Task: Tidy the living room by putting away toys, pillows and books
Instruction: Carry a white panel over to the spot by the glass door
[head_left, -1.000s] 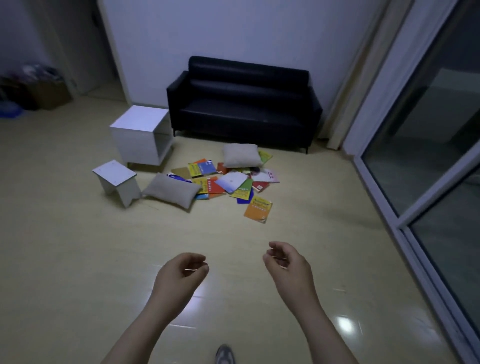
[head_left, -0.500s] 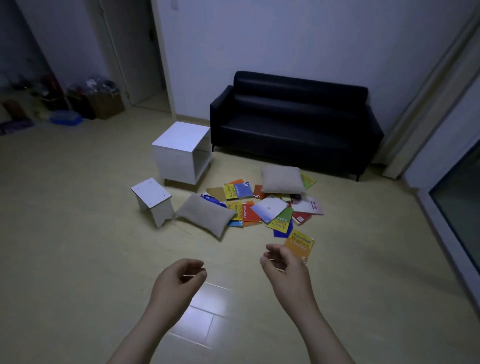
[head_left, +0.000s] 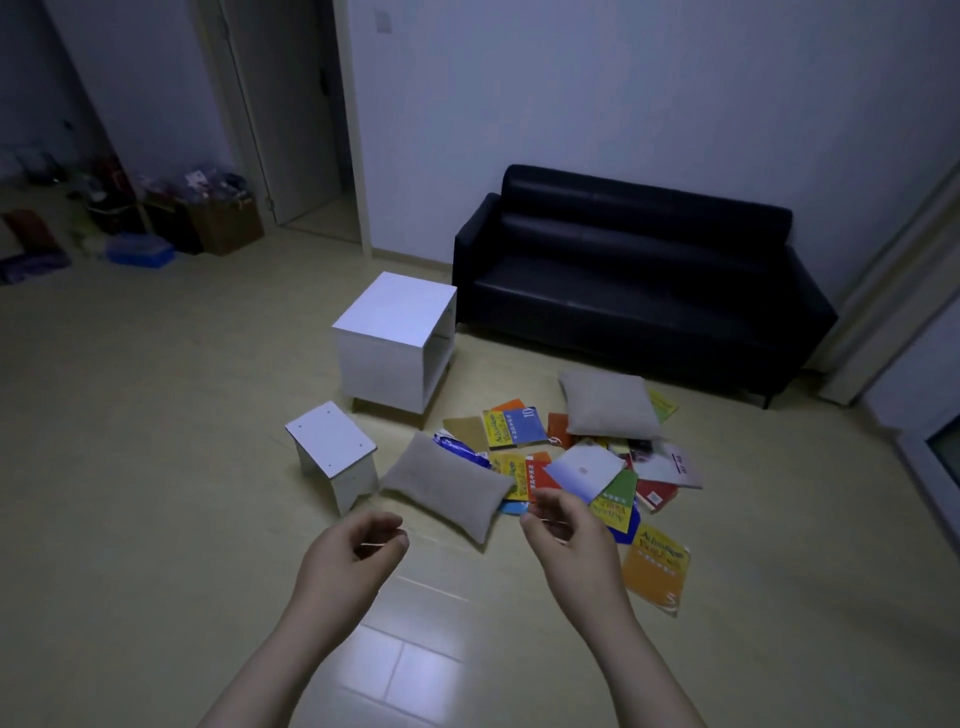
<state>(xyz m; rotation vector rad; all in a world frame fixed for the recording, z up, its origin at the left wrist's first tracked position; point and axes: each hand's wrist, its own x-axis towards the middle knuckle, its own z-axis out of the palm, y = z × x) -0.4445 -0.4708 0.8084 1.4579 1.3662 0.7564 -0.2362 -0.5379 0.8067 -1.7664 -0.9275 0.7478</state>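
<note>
Books (head_left: 587, 467) and 2 pillows (head_left: 447, 486) lie scattered on the floor (head_left: 156, 467) just in front of the sofa (head_left: 623, 291). Left hand (head_left: 353, 556) and right hand (head_left: 571, 535) hover short of them, fingers (head_left: 382, 519) loosely curled, holding nothing. Best lift the pillows onto the sofa first, freeing the books beneath.

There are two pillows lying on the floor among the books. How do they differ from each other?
The near pillow lies next to the small white stool; the far pillow lies just in front of the black sofa. The near pillow looks longer and slanted; the far pillow looks squarer. Both are plain beige and overlap the scattered books.
</note>
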